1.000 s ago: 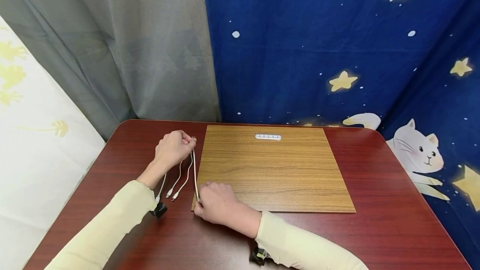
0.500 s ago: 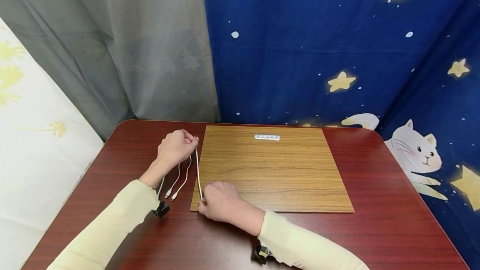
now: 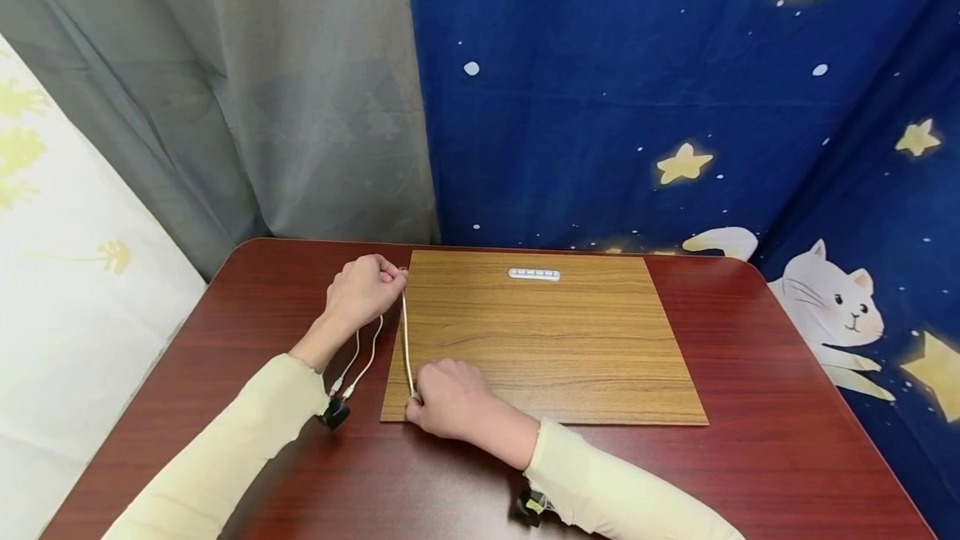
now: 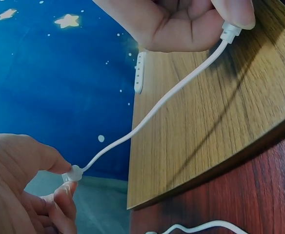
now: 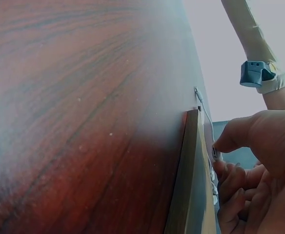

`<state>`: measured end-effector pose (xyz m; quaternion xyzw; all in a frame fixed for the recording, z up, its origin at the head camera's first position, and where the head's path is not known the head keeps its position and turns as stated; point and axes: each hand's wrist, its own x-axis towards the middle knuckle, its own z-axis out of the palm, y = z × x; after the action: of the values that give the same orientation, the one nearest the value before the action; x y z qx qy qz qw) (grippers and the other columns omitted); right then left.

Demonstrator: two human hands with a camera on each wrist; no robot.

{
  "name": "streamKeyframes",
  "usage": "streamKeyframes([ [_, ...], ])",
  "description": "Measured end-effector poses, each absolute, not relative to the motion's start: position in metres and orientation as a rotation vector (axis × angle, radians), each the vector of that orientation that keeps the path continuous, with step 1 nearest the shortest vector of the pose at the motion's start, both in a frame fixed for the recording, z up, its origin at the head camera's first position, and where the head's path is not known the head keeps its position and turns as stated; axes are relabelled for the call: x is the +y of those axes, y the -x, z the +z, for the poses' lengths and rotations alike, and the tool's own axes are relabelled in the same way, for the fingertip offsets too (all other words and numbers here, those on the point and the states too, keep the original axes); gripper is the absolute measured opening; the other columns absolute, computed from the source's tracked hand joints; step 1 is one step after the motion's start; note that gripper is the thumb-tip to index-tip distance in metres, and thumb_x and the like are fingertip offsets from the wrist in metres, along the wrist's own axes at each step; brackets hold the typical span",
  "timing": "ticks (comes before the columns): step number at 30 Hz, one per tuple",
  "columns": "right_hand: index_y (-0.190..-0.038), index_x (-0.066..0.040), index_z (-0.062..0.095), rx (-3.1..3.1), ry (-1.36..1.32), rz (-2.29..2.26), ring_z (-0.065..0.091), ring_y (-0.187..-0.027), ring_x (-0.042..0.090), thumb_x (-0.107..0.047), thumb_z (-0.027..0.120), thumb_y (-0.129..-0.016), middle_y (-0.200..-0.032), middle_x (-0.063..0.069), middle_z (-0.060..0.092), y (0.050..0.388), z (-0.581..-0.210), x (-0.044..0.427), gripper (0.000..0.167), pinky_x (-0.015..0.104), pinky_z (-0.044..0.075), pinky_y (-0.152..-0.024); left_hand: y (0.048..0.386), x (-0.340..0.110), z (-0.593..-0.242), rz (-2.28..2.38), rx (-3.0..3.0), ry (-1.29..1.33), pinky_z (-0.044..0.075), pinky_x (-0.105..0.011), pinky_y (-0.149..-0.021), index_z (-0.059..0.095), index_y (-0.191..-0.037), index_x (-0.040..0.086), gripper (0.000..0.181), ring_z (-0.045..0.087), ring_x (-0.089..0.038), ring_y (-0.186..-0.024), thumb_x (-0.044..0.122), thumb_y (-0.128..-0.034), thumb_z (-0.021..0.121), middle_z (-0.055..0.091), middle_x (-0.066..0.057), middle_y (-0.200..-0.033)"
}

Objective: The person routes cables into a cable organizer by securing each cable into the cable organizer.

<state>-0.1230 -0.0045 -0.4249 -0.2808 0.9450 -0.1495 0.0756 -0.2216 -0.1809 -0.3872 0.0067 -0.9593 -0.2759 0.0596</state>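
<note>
A short white charging cable (image 3: 407, 336) stretches between both hands above the left edge of a wood-grain board (image 3: 555, 357). My left hand (image 3: 365, 292) pinches its far end; in the left wrist view a white plug (image 4: 74, 173) shows between thumb and fingers. At the near end, my right hand (image 3: 453, 400) pinches the other plug (image 4: 230, 32) between thumb and curled fingers. The left wrist view shows the cable (image 4: 174, 92) slightly curved, its shadow falling on the board. Fingers partly hide both plugs.
More white cables (image 3: 369, 367) lie on the red-brown table (image 3: 247, 315) left of the board, partly behind the left forearm. A small white slotted strip (image 3: 534, 274) sits near the board's far edge. Curtains (image 3: 600, 107) hang behind the table.
Both hands have moved a little to the right, carrying the cable from beside the board's left edge to over it. Their pinch on its ends stays the same.
</note>
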Motion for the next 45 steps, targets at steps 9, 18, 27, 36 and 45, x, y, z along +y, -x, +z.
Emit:
streamKeyframes([
  [9, -0.056, -0.022, 0.05, 2.827, 0.832, -0.49, 0.048, -0.054, 0.014, -0.03, 0.072, -0.087, -0.059, -0.005, 0.05, 0.124, -0.423, 0.002, 0.039, 0.033, 0.041, -0.049, 0.223, -0.173, -0.386, -0.885, -2.912, -0.03, 0.049, -0.049, -0.075, 0.071, -0.091, 0.016, 0.026, 0.066, -0.026, -0.088, 0.04, -0.0941, 0.06, 0.071, 0.003, -0.091],
  [18, -0.054, -0.022, 0.049, 2.827, 0.818, -0.532, 0.047, -0.053, 0.014, -0.028, 0.072, -0.086, -0.057, -0.005, 0.048, 0.125, -0.424, 0.011, 0.04, 0.032, 0.04, -0.048, 0.227, -0.162, -0.383, -0.923, -2.916, -0.011, 0.049, -0.049, -0.077, 0.072, -0.092, 0.016, 0.024, 0.066, -0.026, -0.089, 0.038, -0.0934, 0.062, 0.071, 0.003, -0.092],
  [27, -0.05, -0.022, 0.044, 2.844, 0.797, -0.581, 0.041, -0.05, 0.01, -0.025, 0.072, -0.083, -0.051, -0.01, 0.037, 0.127, -0.422, 0.022, 0.044, 0.03, 0.037, -0.045, 0.23, -0.151, -0.379, -0.938, -2.907, 0.02, 0.049, -0.049, -0.076, 0.073, -0.093, 0.016, 0.026, 0.066, -0.026, -0.088, 0.039, -0.0946, 0.062, 0.071, 0.003, -0.091],
  [36, -0.051, -0.021, 0.046, 2.829, 0.755, -0.633, 0.041, -0.05, 0.009, -0.026, 0.073, -0.084, -0.053, -0.009, 0.04, 0.129, -0.423, 0.031, 0.042, 0.029, 0.036, -0.045, 0.234, -0.14, -0.377, -0.942, -2.915, 0.047, 0.051, -0.046, -0.075, 0.073, -0.092, 0.016, 0.024, 0.066, -0.024, -0.086, 0.039, -0.0939, 0.063, 0.071, 0.003, -0.091],
  [45, -0.051, -0.021, 0.044, 2.841, 0.748, -0.656, 0.041, -0.051, 0.009, -0.026, 0.073, -0.084, -0.053, -0.008, 0.039, 0.132, -0.426, 0.039, 0.044, 0.029, 0.036, -0.046, 0.236, -0.131, -0.375, -0.954, -2.915, 0.044, 0.051, -0.046, -0.073, 0.072, -0.091, 0.018, 0.024, 0.066, -0.025, -0.086, 0.039, -0.0935, 0.063, 0.071, 0.005, -0.089],
])
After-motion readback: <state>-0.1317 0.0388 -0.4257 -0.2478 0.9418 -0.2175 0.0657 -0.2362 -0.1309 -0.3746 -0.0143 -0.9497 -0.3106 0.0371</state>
